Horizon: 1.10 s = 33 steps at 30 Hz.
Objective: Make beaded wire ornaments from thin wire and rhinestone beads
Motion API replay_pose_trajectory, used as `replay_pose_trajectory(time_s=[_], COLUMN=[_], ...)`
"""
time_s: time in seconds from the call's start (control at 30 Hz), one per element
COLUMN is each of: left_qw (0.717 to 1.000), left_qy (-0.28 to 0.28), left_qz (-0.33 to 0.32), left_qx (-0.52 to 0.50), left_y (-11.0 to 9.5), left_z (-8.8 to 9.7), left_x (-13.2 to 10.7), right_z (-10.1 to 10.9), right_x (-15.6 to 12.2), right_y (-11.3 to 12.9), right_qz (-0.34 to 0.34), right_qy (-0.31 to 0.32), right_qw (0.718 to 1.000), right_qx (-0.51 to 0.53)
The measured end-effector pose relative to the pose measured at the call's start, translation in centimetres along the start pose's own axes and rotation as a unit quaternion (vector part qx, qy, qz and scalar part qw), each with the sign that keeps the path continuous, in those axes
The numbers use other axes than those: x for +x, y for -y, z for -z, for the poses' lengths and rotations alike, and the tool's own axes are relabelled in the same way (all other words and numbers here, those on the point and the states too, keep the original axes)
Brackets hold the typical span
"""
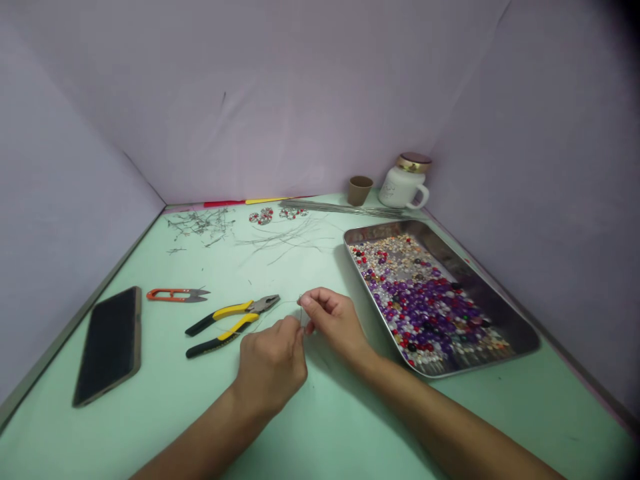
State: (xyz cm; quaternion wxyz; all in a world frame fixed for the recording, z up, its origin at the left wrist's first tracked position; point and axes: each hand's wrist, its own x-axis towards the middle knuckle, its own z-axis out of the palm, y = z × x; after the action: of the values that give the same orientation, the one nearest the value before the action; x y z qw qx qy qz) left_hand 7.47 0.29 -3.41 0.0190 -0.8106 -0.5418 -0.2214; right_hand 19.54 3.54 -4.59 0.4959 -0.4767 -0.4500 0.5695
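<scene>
A thin wire (285, 303) runs between my two hands over the green tabletop. My left hand (273, 357) is closed on it, thumb against bent fingers, with a loose length trailing left across the pliers. The fingertips of my right hand (335, 320) pinch the wire's upper part. Whether anything small is threaded on it between the fingers, I cannot make out. Just left of my left hand lie pliers (233, 323) with yellow and black handles, their jaws towards my fingers. A metal tray (520, 333) of purple, red, white and gold beads (430, 307) stands right of my right hand.
Orange thread snips (175, 295) and a dark phone (110, 347) lie at the left. Behind are wire scraps (200, 223), loose wires (280, 237), beaded wire pieces (261, 216) and a wire bundle (345, 209). A brown cup (360, 191) and lidded white mug (403, 187) stand at the back right.
</scene>
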Motion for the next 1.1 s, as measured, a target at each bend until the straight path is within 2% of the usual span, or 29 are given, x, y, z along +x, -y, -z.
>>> replay_pose_trajectory(time_s=[0.13,0.23,0.37,0.4,0.43,0.5,0.53,0.57,0.67,0.73,0.8,0.97,1.1], left_qw=[0.998,0.997,0.982,0.979,0.983,0.989,0.985,0.974,0.909,0.886,0.896,0.944,0.953], left_qy=[-0.003,0.041,0.185,0.187,0.142,0.056,0.046,0.066,0.215,0.249,0.245,0.214,0.203], left_qz=[-0.017,-0.010,-0.011,-0.015,-0.014,0.054,0.099,0.147,0.228,0.243,0.226,0.144,0.127], left_qx=[0.052,0.058,-0.034,-0.078,-0.112,-0.127,-0.135,-0.157,-0.274,-0.307,-0.293,-0.205,-0.185], left_y=[0.0,-0.5,-1.3,-1.3,-1.0,-0.1,0.4,1.0,2.2,2.4,2.4,2.4,2.5], left_z=[-0.4,0.1,3.4,4.4,5.3,6.5,6.7,6.6,5.6,4.9,4.5,4.4,4.1], left_x=[-0.1,-0.2,-0.3,-0.1,0.1,0.9,1.4,1.9,3.1,3.3,3.2,2.6,2.4], right_z=[-0.2,-0.2,0.2,0.3,0.3,0.3,0.2,0.1,-0.1,-0.2,-0.2,-0.3,-0.3], right_x=[-0.3,-0.4,-0.2,-0.2,-0.3,-0.5,-0.6,-0.7,-1.0,-1.1,-1.1,-1.2,-1.2], right_y=[-0.1,-0.2,-0.1,0.0,0.2,0.5,0.6,0.7,0.5,0.3,0.1,-0.3,-0.2], right_qz=[0.003,0.007,0.012,0.004,-0.006,-0.026,-0.032,-0.032,-0.020,-0.012,-0.005,0.026,0.003], right_qy=[0.000,0.003,0.038,0.061,0.087,0.135,0.152,0.164,0.185,0.188,0.187,0.178,0.188], right_qw=[1.000,1.000,0.998,0.997,0.995,0.989,0.986,0.983,0.978,0.977,0.976,0.973,0.976], right_qx=[-0.016,-0.023,-0.044,-0.047,-0.049,-0.059,-0.064,-0.071,-0.091,-0.103,-0.115,-0.144,-0.106])
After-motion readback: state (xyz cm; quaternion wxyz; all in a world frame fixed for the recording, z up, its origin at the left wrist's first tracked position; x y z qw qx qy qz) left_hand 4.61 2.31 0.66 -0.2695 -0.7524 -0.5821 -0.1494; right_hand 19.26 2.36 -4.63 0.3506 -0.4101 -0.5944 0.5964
